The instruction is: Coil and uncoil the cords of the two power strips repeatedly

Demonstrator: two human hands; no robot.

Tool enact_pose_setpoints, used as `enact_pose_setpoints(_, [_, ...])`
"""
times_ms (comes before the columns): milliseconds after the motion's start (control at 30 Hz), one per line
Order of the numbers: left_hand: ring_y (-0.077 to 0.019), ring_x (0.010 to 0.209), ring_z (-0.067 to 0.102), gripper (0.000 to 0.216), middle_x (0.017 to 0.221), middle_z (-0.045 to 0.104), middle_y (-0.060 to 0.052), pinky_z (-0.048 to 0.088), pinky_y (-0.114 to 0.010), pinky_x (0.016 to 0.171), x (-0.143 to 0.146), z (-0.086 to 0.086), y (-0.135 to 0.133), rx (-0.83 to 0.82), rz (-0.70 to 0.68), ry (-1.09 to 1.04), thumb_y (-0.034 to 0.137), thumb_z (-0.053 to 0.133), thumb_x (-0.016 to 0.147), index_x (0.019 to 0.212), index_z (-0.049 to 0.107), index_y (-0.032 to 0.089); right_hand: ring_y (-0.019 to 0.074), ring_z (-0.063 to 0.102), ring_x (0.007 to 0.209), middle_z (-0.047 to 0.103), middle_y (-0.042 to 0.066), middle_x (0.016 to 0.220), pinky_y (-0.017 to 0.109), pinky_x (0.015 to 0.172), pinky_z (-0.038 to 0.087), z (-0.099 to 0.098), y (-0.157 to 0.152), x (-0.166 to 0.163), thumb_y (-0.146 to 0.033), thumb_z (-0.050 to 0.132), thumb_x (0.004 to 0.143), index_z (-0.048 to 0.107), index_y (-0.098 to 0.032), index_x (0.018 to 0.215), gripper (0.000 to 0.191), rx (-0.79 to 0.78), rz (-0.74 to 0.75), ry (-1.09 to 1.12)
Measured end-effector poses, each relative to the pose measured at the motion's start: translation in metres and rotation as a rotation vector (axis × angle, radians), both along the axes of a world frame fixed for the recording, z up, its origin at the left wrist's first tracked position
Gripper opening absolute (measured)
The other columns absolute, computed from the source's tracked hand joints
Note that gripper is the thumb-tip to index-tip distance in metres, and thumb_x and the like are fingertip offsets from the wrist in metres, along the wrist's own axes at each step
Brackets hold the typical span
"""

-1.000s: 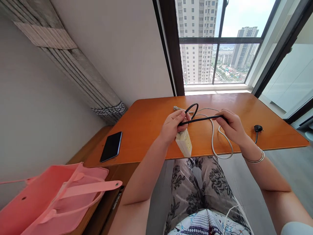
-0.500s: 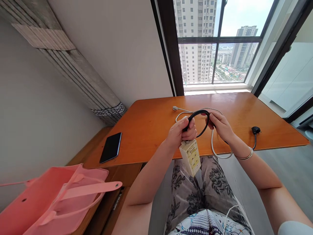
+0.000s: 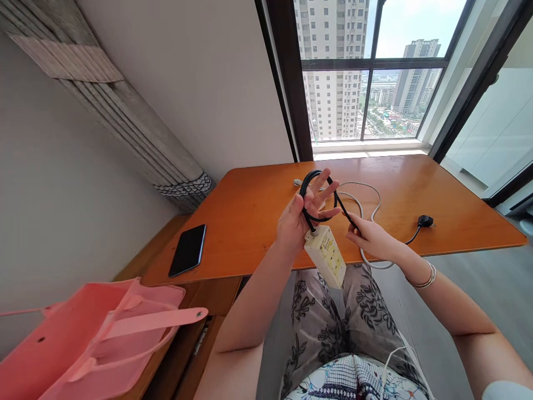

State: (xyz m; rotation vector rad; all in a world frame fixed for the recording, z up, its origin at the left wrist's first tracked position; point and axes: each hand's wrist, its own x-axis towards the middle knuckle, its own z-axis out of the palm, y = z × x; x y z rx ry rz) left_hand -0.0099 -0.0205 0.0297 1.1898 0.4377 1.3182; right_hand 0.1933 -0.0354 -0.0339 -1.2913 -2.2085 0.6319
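My left hand (image 3: 297, 222) bears a loop of black cord (image 3: 302, 191), which passes between its thumb and its partly spread fingers. From that cord hangs a cream power strip (image 3: 327, 256) with sockets on its yellowish face, tilted over my lap. To the right, my right hand (image 3: 372, 236) pinches the same cord, which runs taut from the loop to its fingers. Beyond that hand the cord's black plug (image 3: 425, 221) lies on the table's right side. A white cable (image 3: 377, 194) curves on the table behind and under my right hand, its plug end at the back partly hidden by my left fingers.
A black phone (image 3: 187, 250) lies at the left of the orange-brown wooden table (image 3: 250, 222). Next to the table's left front corner stands an open pink bag (image 3: 104, 333). Behind the table is a window (image 3: 370, 66), with a grey curtain (image 3: 137, 116) at the left.
My left fingers have opened out inside the loop, and the cord is wound further round. My right hand has moved down, drawing the cord; the black plug has shifted slightly left.
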Motion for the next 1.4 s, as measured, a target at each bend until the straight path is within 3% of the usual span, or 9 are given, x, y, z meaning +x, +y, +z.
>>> enact_pose_setpoints(200, [-0.0287,0.134,0.053,0.049,0.13,0.066,-0.007,0.062,-0.032,0.078,-0.008,-0.003,0.011,0.087,0.196,-0.091,0.063,0.071,0.076,0.068,0.05,0.02,0.0221,0.067,0.086,0.07,0.011,0.104,0.029,0.065,0.044,0.003,-0.016,0.006,-0.029,0.05,0.097,0.045,-0.016,0.146,0.05,0.199,-0.146,-0.443])
enact_pose_setpoints(333, [-0.0279,0.14,0.046,0.046,0.132,0.065,-0.006,0.06,-0.032,0.083,-0.011,-0.005,0.017,0.152,0.281,-0.09,0.06,0.074,0.075,0.069,0.052,0.021,0.0182,0.064,0.079,0.069,0.009,0.091,0.028,0.063,0.04,0.009,-0.025,0.008,-0.029,0.043,0.101,0.064,-0.017,0.125,0.034,0.597,-0.216,-0.397])
enact_pose_setpoints(500, [-0.0298,0.143,0.043,0.044,0.137,0.062,-0.008,0.058,-0.033,0.087,-0.008,-0.01,0.017,0.145,0.24,-0.034,0.061,0.073,0.076,0.074,0.055,0.021,0.0119,0.053,0.061,0.061,0.002,0.069,0.028,0.058,0.036,0.029,-0.038,-0.001,-0.024,0.045,0.101,0.072,-0.02,0.108,0.028,0.925,-0.045,-0.336])
enact_pose_setpoints(667, [-0.0288,0.129,0.058,0.04,0.138,0.061,-0.009,0.057,-0.033,0.089,0.0,-0.015,0.008,0.167,0.062,0.046,0.058,0.07,0.08,0.079,0.058,0.02,0.0108,0.051,0.06,0.061,0.001,0.069,0.027,0.057,0.038,0.05,-0.046,-0.019,-0.025,0.04,0.103,0.073,-0.023,0.102,0.033,0.926,0.071,-0.323])
enact_pose_setpoints(800, [-0.0186,0.087,0.073,0.04,0.12,0.071,-0.01,0.057,-0.028,0.073,0.002,-0.016,-0.003,0.145,-0.044,0.149,0.058,0.068,0.082,0.081,0.06,0.019,0.0108,0.057,0.064,0.061,0.001,0.071,0.025,0.059,0.042,0.071,-0.044,-0.025,-0.026,0.04,0.103,0.073,-0.025,0.103,0.033,0.954,0.074,-0.208])
enact_pose_setpoints(900, [-0.0118,0.057,0.064,0.041,0.085,0.075,-0.006,0.048,-0.023,0.053,0.002,-0.015,-0.008,0.126,-0.158,0.17,0.059,0.066,0.084,0.084,0.061,0.019,0.0121,0.06,0.072,0.063,0.002,0.08,0.025,0.065,0.048,0.085,-0.036,-0.023,-0.031,0.045,0.103,0.072,-0.025,0.108,0.028,0.93,0.065,-0.063])
enact_pose_setpoints(1067, [-0.0087,0.033,0.045,0.051,0.046,0.06,0.001,0.03,-0.02,0.038,0.001,-0.013,-0.009,0.101,-0.45,0.217,0.067,0.051,0.089,0.096,0.059,0.017,0.0132,0.06,0.074,0.061,0.005,0.093,0.026,0.065,0.051,0.095,-0.021,-0.017,-0.048,0.06,0.094,0.07,-0.024,0.112,0.031,0.818,0.017,0.102])
enact_pose_setpoints(1233, [-0.0057,0.027,0.033,0.052,0.043,0.055,0.004,0.023,-0.018,0.034,-0.004,-0.014,-0.01,0.04,-0.645,0.237,0.071,0.051,0.087,0.089,0.053,0.019,0.0118,0.054,0.071,0.058,0.004,0.096,0.028,0.063,0.05,0.098,-0.017,-0.011,-0.051,0.075,0.08,0.07,-0.023,0.112,0.043,0.616,0.006,0.191])
enact_pose_setpoints(1400, [-0.0021,0.029,0.034,0.038,0.073,0.071,-0.006,0.021,-0.016,0.031,-0.008,-0.016,-0.01,0.002,-0.656,0.223,0.053,0.066,0.086,0.087,0.053,0.017,0.0057,0.045,0.061,0.057,0.002,0.099,0.025,0.058,0.047,0.091,-0.008,-0.002,-0.046,0.082,0.074,0.068,-0.023,0.117,0.051,0.306,0.077,0.29])
